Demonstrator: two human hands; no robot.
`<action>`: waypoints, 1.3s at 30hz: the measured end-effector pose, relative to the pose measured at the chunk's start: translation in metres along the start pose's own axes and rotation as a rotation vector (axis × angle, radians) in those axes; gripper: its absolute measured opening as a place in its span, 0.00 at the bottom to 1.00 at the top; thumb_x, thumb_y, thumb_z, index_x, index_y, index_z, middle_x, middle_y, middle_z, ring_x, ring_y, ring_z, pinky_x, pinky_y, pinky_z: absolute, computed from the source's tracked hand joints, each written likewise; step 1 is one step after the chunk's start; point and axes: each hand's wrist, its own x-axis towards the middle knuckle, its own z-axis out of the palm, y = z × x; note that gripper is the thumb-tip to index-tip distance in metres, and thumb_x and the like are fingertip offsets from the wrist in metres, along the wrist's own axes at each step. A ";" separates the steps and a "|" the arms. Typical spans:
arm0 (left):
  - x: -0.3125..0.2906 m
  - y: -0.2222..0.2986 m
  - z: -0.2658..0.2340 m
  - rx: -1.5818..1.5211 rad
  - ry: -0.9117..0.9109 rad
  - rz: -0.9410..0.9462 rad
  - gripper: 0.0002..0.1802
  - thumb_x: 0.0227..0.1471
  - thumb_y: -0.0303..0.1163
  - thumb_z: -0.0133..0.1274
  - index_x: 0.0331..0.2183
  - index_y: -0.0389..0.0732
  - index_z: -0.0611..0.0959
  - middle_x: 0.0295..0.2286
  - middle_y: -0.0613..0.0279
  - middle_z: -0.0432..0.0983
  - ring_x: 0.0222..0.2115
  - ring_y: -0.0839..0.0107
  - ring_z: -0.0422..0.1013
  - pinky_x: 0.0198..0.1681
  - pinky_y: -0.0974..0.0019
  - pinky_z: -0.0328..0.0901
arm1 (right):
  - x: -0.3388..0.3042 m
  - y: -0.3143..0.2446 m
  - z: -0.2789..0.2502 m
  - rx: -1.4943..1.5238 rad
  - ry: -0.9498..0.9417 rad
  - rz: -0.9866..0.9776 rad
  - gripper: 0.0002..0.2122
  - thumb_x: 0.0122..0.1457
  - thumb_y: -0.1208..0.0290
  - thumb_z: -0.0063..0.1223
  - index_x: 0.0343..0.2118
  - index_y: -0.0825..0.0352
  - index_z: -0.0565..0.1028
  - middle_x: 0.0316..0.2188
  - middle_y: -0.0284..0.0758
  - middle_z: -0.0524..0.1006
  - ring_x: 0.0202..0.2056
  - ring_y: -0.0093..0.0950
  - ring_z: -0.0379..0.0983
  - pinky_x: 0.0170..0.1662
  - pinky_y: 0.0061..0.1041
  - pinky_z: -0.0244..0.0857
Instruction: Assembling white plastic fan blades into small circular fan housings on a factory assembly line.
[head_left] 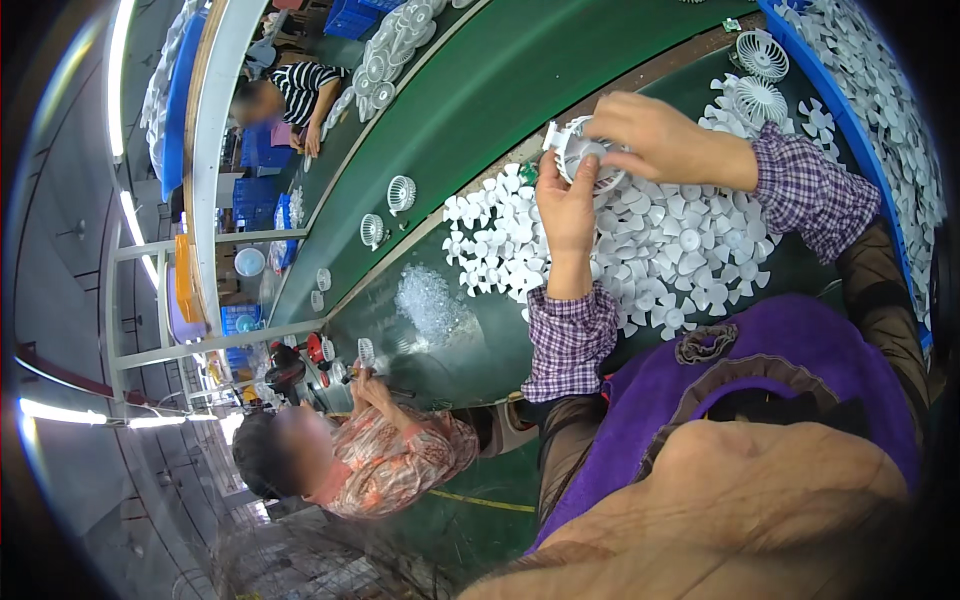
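A white slatted round fan housing [560, 148] is held up over the bench. My left hand [568, 210] grips its near side, with the thumb up against the inside. From the right, my right hand [665, 140] closes its fingers and thumb over the housing's right rim, covering part of it. Whitish blades seem to show inside the housing, though the fingers partly hide them. Below both hands spreads a heap of loose white fan blades [690, 245]. Two more slatted housings [760, 100] lie beyond my right forearm.
A blue bin [862, 135] full of white blades borders the right. Behind the bench edge runs a green conveyor belt [480, 125] carrying several housings [401, 194]. Small clear parts [428, 302] lie left of the heap. One co-worker [390, 450] handles a housing; another person [300, 95] works across the belt.
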 end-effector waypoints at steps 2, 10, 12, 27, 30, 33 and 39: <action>-0.004 0.007 0.002 -0.009 -0.009 -0.003 0.18 0.52 0.24 0.54 0.46 0.35 0.73 0.37 0.61 0.76 0.34 0.75 0.74 0.36 0.72 0.70 | 0.002 0.000 -0.011 0.085 0.050 0.161 0.17 0.45 0.74 0.60 0.39 0.71 0.69 0.34 0.40 0.69 0.35 0.39 0.69 0.37 0.35 0.65; -0.003 0.007 0.006 0.020 -0.082 -0.085 0.21 0.50 0.21 0.55 0.47 0.33 0.72 0.38 0.61 0.76 0.36 0.76 0.73 0.39 0.72 0.69 | -0.009 0.030 0.004 0.440 -0.272 0.428 0.23 0.50 0.67 0.58 0.47 0.72 0.68 0.40 0.45 0.75 0.40 0.40 0.72 0.43 0.32 0.66; -0.004 0.004 0.003 0.020 -0.080 -0.067 0.21 0.49 0.22 0.57 0.46 0.33 0.73 0.38 0.59 0.76 0.36 0.74 0.73 0.39 0.71 0.69 | -0.007 0.027 0.003 0.463 -0.314 0.470 0.22 0.49 0.67 0.58 0.46 0.72 0.69 0.38 0.44 0.75 0.38 0.39 0.72 0.41 0.32 0.65; 0.030 0.019 -0.017 0.136 0.033 -0.200 0.28 0.54 0.37 0.54 0.50 0.28 0.68 0.48 0.45 0.68 0.45 0.57 0.71 0.34 0.61 0.74 | 0.025 0.135 0.023 0.507 -0.205 0.869 0.17 0.51 0.66 0.58 0.40 0.72 0.73 0.28 0.36 0.77 0.25 0.20 0.72 0.21 0.17 0.64; 0.016 0.014 -0.036 0.140 0.074 -0.265 0.24 0.54 0.34 0.53 0.48 0.30 0.71 0.44 0.46 0.73 0.42 0.58 0.74 0.30 0.66 0.73 | -0.011 0.174 0.007 0.151 -0.125 0.826 0.17 0.50 0.68 0.57 0.42 0.72 0.73 0.30 0.38 0.77 0.28 0.25 0.73 0.28 0.23 0.67; -0.013 0.017 -0.053 0.158 0.146 -0.308 0.15 0.54 0.31 0.52 0.42 0.33 0.76 0.39 0.49 0.76 0.35 0.64 0.76 0.24 0.71 0.71 | -0.011 0.124 -0.066 0.017 -0.207 0.636 0.13 0.47 0.69 0.54 0.34 0.71 0.75 0.28 0.46 0.77 0.33 0.42 0.75 0.35 0.34 0.68; -0.039 0.009 -0.064 0.039 0.140 -0.252 0.09 0.55 0.27 0.51 0.38 0.35 0.78 0.30 0.55 0.78 0.25 0.72 0.75 0.20 0.75 0.66 | -0.110 0.091 -0.127 -0.413 -0.397 0.730 0.19 0.43 0.72 0.59 0.41 0.68 0.74 0.36 0.39 0.74 0.40 0.34 0.71 0.44 0.31 0.65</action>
